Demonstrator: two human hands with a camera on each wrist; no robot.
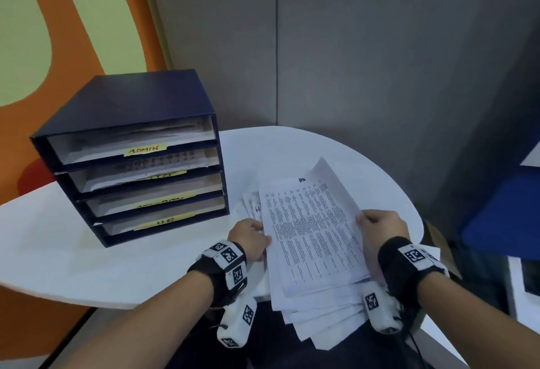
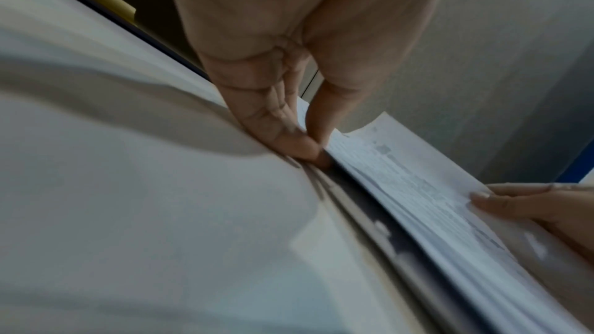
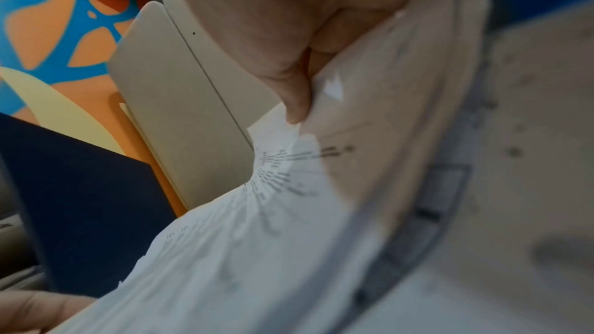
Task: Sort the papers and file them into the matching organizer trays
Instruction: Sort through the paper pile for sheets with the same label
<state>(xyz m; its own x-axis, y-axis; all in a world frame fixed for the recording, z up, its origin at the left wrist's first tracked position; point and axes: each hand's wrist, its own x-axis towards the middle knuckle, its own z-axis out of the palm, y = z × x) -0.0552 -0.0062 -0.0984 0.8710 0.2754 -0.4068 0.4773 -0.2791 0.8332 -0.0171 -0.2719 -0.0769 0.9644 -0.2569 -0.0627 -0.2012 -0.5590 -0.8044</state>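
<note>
Both hands hold one printed sheet [image 1: 314, 237] above a loose stack of papers [image 1: 327, 314] at the near edge of the white tabletop [image 1: 87, 251]. The left hand [image 1: 249, 238] has its grip clamped on the sheet's left edge, thumb and fingers [image 2: 291, 140] pinching it; the right hand [image 1: 381, 230] has its grip clamped on the right edge. The sheet's long axis runs away from the person, its far end tilted slightly right. The dark blue organizer [image 1: 131, 152], with four labelled trays, stands to the left.
</note>
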